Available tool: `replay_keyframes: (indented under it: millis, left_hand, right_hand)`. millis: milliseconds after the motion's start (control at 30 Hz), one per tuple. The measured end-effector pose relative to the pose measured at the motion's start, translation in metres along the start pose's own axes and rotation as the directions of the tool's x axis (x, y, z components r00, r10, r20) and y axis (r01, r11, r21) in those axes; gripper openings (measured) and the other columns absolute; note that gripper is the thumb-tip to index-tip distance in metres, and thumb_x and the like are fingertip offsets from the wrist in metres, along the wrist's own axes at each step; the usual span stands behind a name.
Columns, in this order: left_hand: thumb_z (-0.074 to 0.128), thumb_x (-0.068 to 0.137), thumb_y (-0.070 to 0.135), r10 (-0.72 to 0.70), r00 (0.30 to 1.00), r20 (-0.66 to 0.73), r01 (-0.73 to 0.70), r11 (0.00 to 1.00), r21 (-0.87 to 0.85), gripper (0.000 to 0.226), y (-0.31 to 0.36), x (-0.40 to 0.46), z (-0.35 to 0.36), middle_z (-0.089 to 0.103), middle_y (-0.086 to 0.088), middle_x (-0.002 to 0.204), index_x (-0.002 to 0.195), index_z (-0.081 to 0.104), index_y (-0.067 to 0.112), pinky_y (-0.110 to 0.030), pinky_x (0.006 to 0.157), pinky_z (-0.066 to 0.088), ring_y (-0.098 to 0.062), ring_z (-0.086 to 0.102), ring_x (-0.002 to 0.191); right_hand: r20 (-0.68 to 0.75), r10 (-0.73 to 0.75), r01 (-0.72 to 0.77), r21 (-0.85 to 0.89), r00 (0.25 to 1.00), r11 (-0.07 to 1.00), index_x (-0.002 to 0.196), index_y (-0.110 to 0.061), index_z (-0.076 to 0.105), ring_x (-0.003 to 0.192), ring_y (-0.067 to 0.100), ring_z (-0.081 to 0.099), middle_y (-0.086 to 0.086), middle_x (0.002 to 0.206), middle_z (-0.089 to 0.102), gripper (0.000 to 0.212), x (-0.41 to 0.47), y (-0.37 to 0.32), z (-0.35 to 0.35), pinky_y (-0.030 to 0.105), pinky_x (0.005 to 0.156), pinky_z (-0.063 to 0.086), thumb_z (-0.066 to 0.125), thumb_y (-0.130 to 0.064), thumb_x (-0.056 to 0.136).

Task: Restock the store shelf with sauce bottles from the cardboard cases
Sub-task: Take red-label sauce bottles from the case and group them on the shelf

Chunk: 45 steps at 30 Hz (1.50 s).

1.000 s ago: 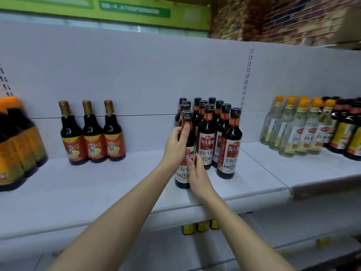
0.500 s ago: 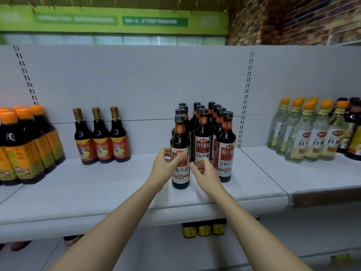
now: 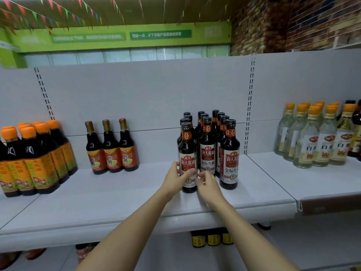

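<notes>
Dark glass and a white-and-red label mark the front sauce bottle, which stands upright on the white shelf straight ahead of both hands, its long axis vertical and its base near the shelf's front edge. It sits at the front left of a block of matching bottles, touching or almost touching its neighbour to the right. The left hand wraps the lower label from the left, thumb across the front, so it holds the bottle; the right hand is loosely curled just beside the bottle's right flank, fingertips at or near the glass, though I cannot tell if they touch. The left hand looks nearer and better placed to nudge the bottle into line. No cardboard case shows in this head view.
</notes>
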<state>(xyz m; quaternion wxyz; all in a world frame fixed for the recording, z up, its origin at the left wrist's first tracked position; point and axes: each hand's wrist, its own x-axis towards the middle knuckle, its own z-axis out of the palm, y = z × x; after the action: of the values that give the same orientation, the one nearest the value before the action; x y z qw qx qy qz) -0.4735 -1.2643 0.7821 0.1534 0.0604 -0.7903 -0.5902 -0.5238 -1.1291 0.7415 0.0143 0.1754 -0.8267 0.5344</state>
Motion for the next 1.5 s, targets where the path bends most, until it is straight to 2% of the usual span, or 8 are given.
replay_keyframes:
  millis: [233,467,667,833,933,1067,1167,1500]
  left_hand:
    - [0.074,0.091,0.030,-0.030,0.998,0.048,0.036,0.993,-0.117,0.047,0.004,0.000,-0.003,0.064,0.004,0.107,0.127,0.047,0.016,-0.010,0.062,0.051,-0.005,0.064,0.094]
    - [0.050,0.101,0.051,-0.027,0.997,-0.067,0.022,0.997,-0.074,0.041,-0.003,0.008,-0.018,0.062,-0.006,0.113,0.114,0.054,0.013,-0.033,0.089,0.053,-0.019,0.063,0.102]
    - [0.032,0.107,0.050,-0.092,0.995,-0.039,0.087,0.991,-0.106,0.044,0.008,0.025,-0.027,0.046,0.004,0.136,0.139,0.040,0.020,-0.042,0.114,0.038,-0.018,0.046,0.128]
    - [0.018,0.109,0.049,-0.098,0.995,0.032,0.103,0.967,-0.232,0.041,0.028,0.043,-0.015,0.052,0.015,0.114,0.139,0.034,0.026,-0.026,0.083,0.043,0.003,0.052,0.097]
    - [0.017,0.107,0.055,-0.131,0.990,0.043,0.138,0.943,-0.303,0.046,0.027,0.046,-0.003,0.064,0.004,0.116,0.138,0.039,0.027,-0.026,0.066,0.047,-0.004,0.062,0.095]
    - [0.019,0.104,0.062,-0.163,0.985,0.062,0.174,0.928,-0.329,0.059,0.025,0.050,0.001,0.075,0.000,0.109,0.136,0.052,0.025,-0.025,0.064,0.052,-0.010,0.073,0.090]
    - [0.016,0.106,0.059,-0.181,0.977,0.112,0.210,0.902,-0.377,0.065,0.027,0.050,0.011,0.079,0.000,0.090,0.115,0.069,0.023,-0.025,0.063,0.055,-0.010,0.075,0.080]
    - [0.036,0.100,0.066,-0.102,0.985,0.141,0.147,0.921,-0.361,0.054,0.026,0.052,0.015,0.071,0.001,0.125,0.138,0.056,0.034,-0.029,0.077,0.055,-0.016,0.070,0.109]
  right_hand:
    - [0.006,0.044,-0.044,-0.008,0.999,0.999,0.129,-0.018,0.051,0.112,0.016,0.054,0.004,0.136,0.049,0.024,0.001,0.001,0.002,0.029,0.094,0.044,0.046,-0.023,0.106]
    - [-0.085,0.001,0.005,0.066,0.996,0.998,0.120,-0.020,0.056,0.109,0.013,0.058,0.002,0.128,0.057,0.017,0.006,-0.008,-0.001,0.029,0.093,0.047,0.050,-0.023,0.105]
    - [-0.258,-0.070,0.090,0.066,0.964,0.994,0.122,-0.014,0.057,0.107,0.014,0.054,0.003,0.125,0.053,0.020,0.015,-0.038,-0.005,0.029,0.093,0.043,0.046,-0.018,0.106]
    - [-0.273,-0.225,0.229,-0.016,0.935,0.973,0.125,-0.016,0.055,0.099,0.004,0.055,-0.002,0.118,0.052,0.028,0.021,-0.050,-0.016,0.036,0.096,0.051,0.055,-0.015,0.097]
    - [-0.157,-0.322,0.305,-0.124,0.934,0.944,0.133,-0.022,0.050,0.106,0.006,0.055,-0.008,0.122,0.048,0.045,0.025,-0.045,-0.019,0.033,0.094,0.051,0.061,-0.040,0.092]
    - [-0.124,-0.315,0.284,-0.220,0.941,0.933,0.136,-0.021,0.048,0.120,0.010,0.046,-0.005,0.126,0.044,0.061,0.028,-0.035,-0.017,0.031,0.101,0.042,0.056,-0.064,0.093]
    - [-0.141,-0.359,0.304,-0.306,0.923,0.902,0.136,-0.020,0.048,0.120,0.015,0.044,-0.002,0.124,0.044,0.059,0.026,-0.027,-0.014,0.035,0.104,0.040,0.045,-0.065,0.097]
    - [-0.159,-0.349,0.309,-0.232,0.923,0.922,0.145,-0.017,0.043,0.120,0.013,0.043,0.001,0.126,0.045,0.060,0.028,-0.019,-0.015,0.029,0.108,0.032,0.039,-0.058,0.102]
